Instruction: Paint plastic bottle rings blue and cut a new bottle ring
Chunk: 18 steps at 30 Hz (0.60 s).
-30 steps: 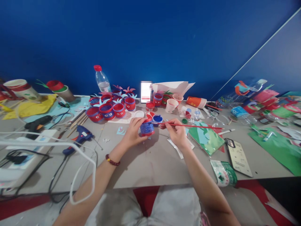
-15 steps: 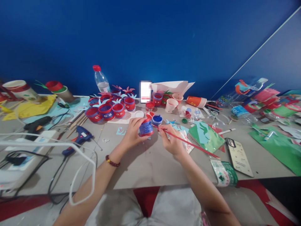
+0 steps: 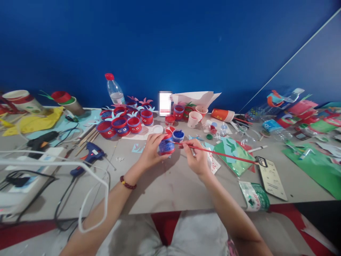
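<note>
Now left hand (image 3: 151,150) clasps cup (image 3: 167,146); right hand (image 3: 197,158) pinches brush (image 3: 226,154)

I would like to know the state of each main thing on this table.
Red and blue painted cup: held in left hand
Long red paintbrush: held in right hand, tip at cup
Small round jar of blue paint: open, upright
Clear plastic bottle: capped, standing
Orange paper cup stack: lying sideways
Cream rectangular phone: face down

Cups (image 3: 134,127) are grouped beyond and left of the left hand (image 3: 151,151), a glue gun (image 3: 93,153) is laid farther left, and a phone (image 3: 274,181) is placed right of the right hand (image 3: 196,158).
</note>
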### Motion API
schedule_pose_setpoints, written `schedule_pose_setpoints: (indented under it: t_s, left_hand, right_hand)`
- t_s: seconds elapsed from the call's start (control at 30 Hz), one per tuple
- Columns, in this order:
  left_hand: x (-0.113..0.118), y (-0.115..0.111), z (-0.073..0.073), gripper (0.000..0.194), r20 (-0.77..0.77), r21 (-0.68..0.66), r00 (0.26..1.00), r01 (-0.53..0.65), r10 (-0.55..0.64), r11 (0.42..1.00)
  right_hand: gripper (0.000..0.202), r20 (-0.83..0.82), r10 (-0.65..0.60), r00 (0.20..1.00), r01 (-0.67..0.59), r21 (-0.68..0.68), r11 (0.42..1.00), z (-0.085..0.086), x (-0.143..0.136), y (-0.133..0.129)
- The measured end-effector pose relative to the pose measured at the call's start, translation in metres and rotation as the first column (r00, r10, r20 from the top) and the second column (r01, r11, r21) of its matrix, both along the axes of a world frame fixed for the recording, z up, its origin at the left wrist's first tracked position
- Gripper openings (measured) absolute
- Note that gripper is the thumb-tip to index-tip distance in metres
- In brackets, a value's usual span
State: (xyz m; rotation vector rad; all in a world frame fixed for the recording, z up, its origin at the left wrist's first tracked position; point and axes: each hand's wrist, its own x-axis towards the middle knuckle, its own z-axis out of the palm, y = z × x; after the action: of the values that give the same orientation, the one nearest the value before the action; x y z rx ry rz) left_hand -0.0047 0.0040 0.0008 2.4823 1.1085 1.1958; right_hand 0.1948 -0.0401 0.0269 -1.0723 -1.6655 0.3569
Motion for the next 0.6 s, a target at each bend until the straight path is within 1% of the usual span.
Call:
schedule_pose_setpoints:
  t_s: [0.13, 0.23, 0.3, 0.4, 0.6]
  left_hand:
    - [0.000, 0.000, 0.000, 0.070, 0.014, 0.020, 1.000, -0.003, 0.003, 1.000]
    - [0.001, 0.001, -0.002, 0.069, 0.017, 0.037, 1.000, -0.010, 0.009, 0.999]
    - [0.001, 0.001, -0.004, 0.070, 0.013, 0.045, 1.000, -0.002, 0.001, 0.999]
    - [0.002, 0.001, -0.005, 0.071, 0.013, 0.042, 1.000, 0.007, -0.008, 0.999]
    - [0.004, 0.000, -0.002, 0.065, 0.007, 0.015, 0.999, -0.035, 0.035, 0.999]
  right_hand:
    - [0.012, -0.032, -0.092, 0.995, 0.091, -0.018, 0.996, 0.002, 0.008, 0.005]
    - [0.012, 0.005, -0.139, 0.990, 0.139, -0.035, 0.990, -0.002, 0.012, 0.008]
    - [0.011, 0.056, -0.132, 0.990, 0.134, -0.032, 0.990, -0.006, 0.011, 0.008]
    - [0.011, 0.122, -0.097, 0.988, 0.097, 0.005, 0.995, -0.008, 0.008, 0.005]
    - [0.009, 0.166, -0.051, 0.985, 0.035, 0.096, 0.995, -0.006, 0.000, -0.003]
